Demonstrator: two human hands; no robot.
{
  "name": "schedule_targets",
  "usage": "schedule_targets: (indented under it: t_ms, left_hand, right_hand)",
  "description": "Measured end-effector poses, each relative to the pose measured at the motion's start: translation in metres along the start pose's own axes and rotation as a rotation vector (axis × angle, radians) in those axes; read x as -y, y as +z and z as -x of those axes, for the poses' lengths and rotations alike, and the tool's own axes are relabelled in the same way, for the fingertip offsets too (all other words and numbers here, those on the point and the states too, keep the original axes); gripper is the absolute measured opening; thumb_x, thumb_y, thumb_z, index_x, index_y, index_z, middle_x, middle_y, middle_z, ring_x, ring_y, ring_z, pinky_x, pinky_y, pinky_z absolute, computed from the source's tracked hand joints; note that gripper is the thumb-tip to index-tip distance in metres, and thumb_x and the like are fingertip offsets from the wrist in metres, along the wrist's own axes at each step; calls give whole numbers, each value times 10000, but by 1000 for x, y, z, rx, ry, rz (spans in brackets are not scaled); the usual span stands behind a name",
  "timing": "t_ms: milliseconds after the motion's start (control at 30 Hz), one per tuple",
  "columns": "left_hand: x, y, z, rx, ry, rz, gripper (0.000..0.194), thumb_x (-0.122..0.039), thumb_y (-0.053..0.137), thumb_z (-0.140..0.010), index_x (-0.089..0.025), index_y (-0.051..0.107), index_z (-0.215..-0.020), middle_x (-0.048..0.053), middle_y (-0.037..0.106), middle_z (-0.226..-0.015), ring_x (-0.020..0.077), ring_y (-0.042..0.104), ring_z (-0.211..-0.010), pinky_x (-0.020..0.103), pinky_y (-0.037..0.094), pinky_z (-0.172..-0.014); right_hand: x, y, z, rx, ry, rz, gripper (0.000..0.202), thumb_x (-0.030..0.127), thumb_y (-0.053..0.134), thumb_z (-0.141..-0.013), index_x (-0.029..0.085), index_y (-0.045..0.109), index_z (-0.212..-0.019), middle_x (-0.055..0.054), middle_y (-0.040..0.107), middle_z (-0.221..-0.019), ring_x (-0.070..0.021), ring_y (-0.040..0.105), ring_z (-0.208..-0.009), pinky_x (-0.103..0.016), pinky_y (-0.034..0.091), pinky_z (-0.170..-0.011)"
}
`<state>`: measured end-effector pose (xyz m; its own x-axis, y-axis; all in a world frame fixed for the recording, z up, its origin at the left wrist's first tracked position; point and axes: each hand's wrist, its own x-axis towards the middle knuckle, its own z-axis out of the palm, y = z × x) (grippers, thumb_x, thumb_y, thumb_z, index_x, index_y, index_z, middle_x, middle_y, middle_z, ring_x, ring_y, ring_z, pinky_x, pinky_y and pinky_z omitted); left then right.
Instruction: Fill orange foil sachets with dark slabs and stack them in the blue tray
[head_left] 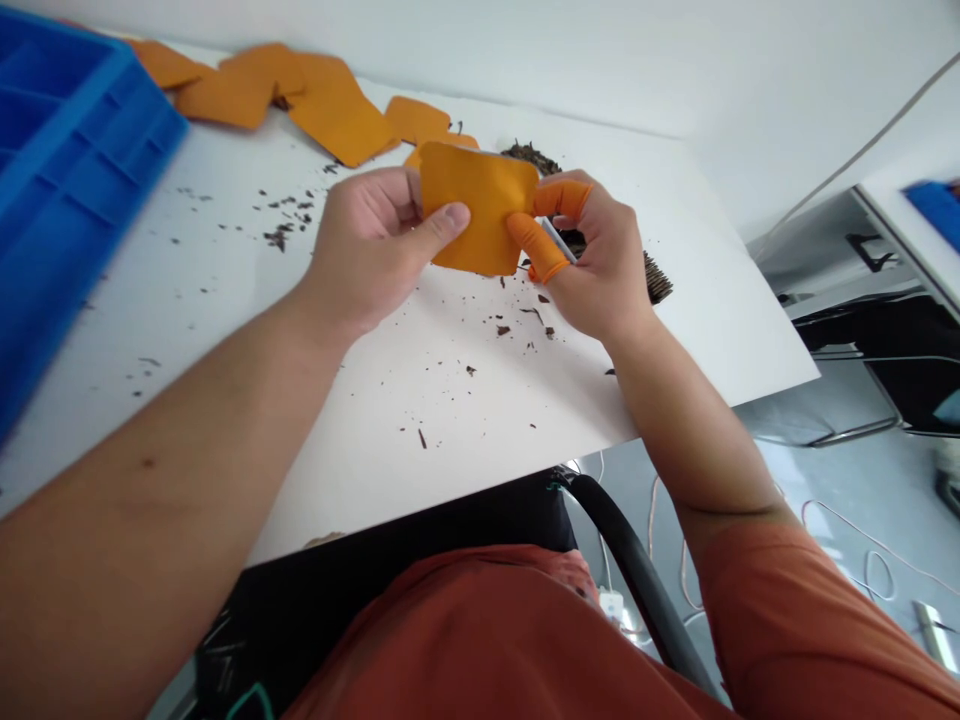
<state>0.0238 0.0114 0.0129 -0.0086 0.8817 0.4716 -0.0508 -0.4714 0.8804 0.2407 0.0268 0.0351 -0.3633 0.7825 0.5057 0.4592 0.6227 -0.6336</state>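
Observation:
Above the white table, both hands hold up a flat orange square (480, 210) with rounded corners. Whether it is a pouch or a single card I cannot tell; a pale line shows along its top edge. My left hand (382, 235) pinches its left side, thumb on the front and fingers behind. At the right side, my right hand (592, 250) grips it between thumb and forefinger, both in orange finger cots (538, 245). A thin pale grey strip (559, 240) also sits in the right hand. Behind that hand lies a dark heap of dried leaf-like bits (532, 155), partly hidden.
More orange pieces (337, 110) lie overlapping along the table's back. A blue plastic crate (142, 130) stands at the left. Dark crumbs (502, 330) are scattered over the white table (360, 420). A brown bristly thing (658, 278) shows beyond my right wrist. A black chair armrest (637, 570) is below.

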Motion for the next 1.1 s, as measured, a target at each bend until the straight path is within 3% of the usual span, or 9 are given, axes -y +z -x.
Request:
schedule_targets:
  t_ms: [267,400,633,833,1000,1100]
  left_hand:
    - [3,-2,10,134,-114,-138,567,-670,956,-695,-198,799,-967,84,803,-981,280,752,-947,554,650,-1000]
    - [1,0,12,109,-78,-188,440,-602,915,-779,-214,810,-959,71,811,-990,282,749,-948,575,631,-1012]
    - [5,1,10,95,-57,-166,612,-760,893,-720,-195,798,-935,113,789,-934,274,732,-862,564,645,-895]
    - [4,4,6,8,10,-133,669,-829,876,-670,-227,756,-936,72,774,-936,245,718,-843,491,652,-837]
    - [2,1,4,-25,-19,-180,552,-737,895,-729,-224,746,-867,66,760,-868,226,699,-786,440,644,-769]
    - [1,1,4,-44,-36,-210,412,-598,897,-782,-220,753,-863,58,759,-864,228,702,-811,433,631,-811]
  right_hand:
    - [-9,-1,-3,-58,-36,20,411,693,595,-1003,284,626,-1016,-47,705,-1042,-235,702,-1041,-508,647,-1041]
    - [-10,0,-2,-51,-5,7,453,732,536,-1012,287,614,-1029,-44,685,-959,-233,701,-1016,-483,675,-964]
    - [-5,-3,-2,20,-51,34,407,688,553,-1025,284,596,-1005,-51,692,-1041,-251,704,-1081,-532,625,-1086]
    - [-4,-4,-3,109,-93,73,245,527,600,-1039,285,604,-1001,-67,701,-1114,-269,687,-1076,-565,581,-1132]
    - [-5,-2,-2,86,-164,81,92,378,621,-1026,292,645,-1049,-62,710,-1180,-268,682,-1144,-544,580,-1117]
    - [-3,-2,-1,54,-188,84,149,349,647,-1000,310,661,-1143,-62,710,-1251,-269,674,-1202,-528,580,-1107]
